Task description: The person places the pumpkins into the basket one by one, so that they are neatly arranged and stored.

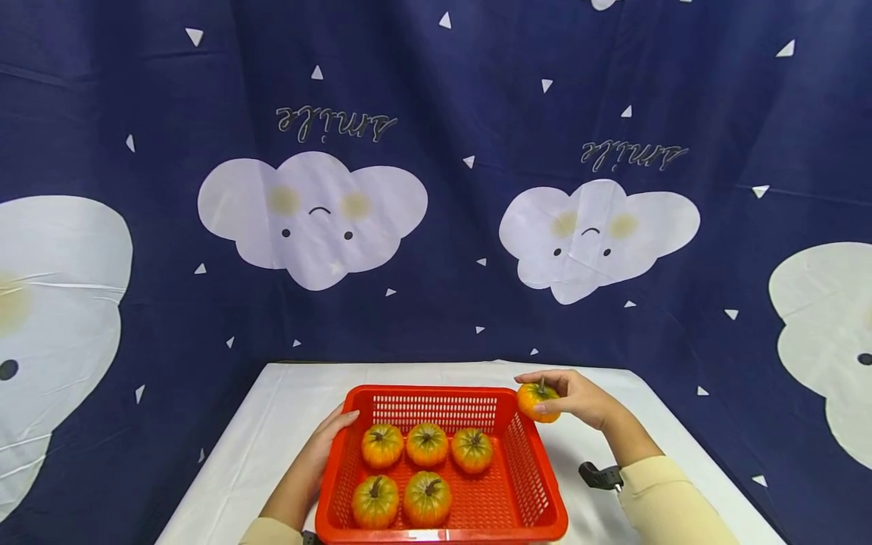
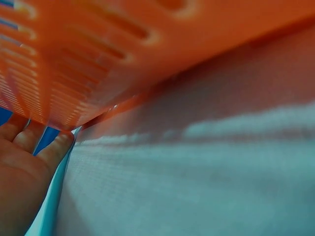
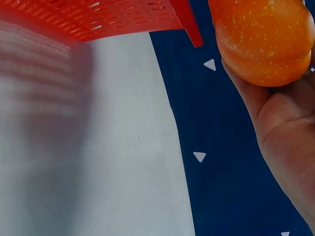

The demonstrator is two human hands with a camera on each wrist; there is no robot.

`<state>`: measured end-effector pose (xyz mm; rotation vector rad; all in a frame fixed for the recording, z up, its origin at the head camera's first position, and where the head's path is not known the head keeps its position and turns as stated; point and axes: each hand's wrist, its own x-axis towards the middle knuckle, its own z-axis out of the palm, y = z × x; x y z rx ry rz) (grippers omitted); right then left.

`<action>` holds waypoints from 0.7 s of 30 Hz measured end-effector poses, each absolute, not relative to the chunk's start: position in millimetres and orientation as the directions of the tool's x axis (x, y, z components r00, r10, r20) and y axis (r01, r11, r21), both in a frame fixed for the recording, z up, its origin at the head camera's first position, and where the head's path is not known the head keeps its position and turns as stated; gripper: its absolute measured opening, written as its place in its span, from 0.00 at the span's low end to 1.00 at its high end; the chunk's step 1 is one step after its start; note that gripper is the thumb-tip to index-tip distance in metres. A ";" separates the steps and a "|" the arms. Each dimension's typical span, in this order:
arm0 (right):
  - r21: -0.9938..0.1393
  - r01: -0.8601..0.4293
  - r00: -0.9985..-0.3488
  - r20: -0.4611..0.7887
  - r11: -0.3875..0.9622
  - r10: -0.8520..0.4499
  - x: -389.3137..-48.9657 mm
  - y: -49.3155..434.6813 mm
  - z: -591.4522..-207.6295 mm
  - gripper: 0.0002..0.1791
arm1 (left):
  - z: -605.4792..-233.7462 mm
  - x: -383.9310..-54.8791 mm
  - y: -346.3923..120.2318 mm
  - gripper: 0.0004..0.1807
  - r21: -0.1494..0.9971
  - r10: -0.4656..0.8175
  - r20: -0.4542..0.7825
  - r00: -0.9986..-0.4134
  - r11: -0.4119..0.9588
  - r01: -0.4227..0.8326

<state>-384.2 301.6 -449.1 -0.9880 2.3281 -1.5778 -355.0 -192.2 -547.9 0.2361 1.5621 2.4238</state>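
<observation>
A red plastic basket point(image 1: 444, 401) with slotted walls holds several small orange-green pumpkins: three in the far row, such as this pumpkin point(image 1: 427, 444), and two in the near row. My left hand point(image 1: 319, 448) grips the basket's left rim near its far corner; in the left wrist view its fingers point(image 2: 60, 147) meet the slotted outer wall. At the far right corner, my right hand point(image 1: 579, 395) holds another pumpkin point(image 1: 534, 401) by its sides, stem up, at the rim's outer side. In the right wrist view that pumpkin's smooth orange underside point(image 3: 266, 44) shows above the palm.
The basket stands on a table with a white cloth point(image 1: 293, 386). Behind and around it hangs a dark blue curtain point(image 1: 450, 318) with white clouds and small triangles. A black wrist-camera mount point(image 1: 599, 475) sits at the right wrist.
</observation>
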 end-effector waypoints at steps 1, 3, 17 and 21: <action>-0.874 -0.430 -0.768 0.222 0.226 -0.601 -384.9 300.0 -449.0 0.30 | -547.9 -354.8 -192.8 0.36 0.913 0.289 0.000 -0.957 -0.391 -0.118; -0.873 -0.431 -0.767 0.222 0.227 -0.601 -385.8 297.4 -449.0 0.30 | -547.7 -354.5 -193.4 0.36 0.912 0.290 -0.001 -0.957 -0.393 -0.120; -0.872 -0.444 -0.740 0.227 0.206 -0.633 -388.6 280.4 -447.7 0.30 | -544.8 -354.9 -193.4 0.35 0.923 0.248 -0.011 -0.969 -0.369 -0.105; -0.873 -0.449 -0.725 0.231 0.190 -0.649 -385.6 274.7 -449.6 0.31 | -547.0 -352.4 -192.8 0.36 0.924 0.247 -0.022 -0.969 -0.365 -0.114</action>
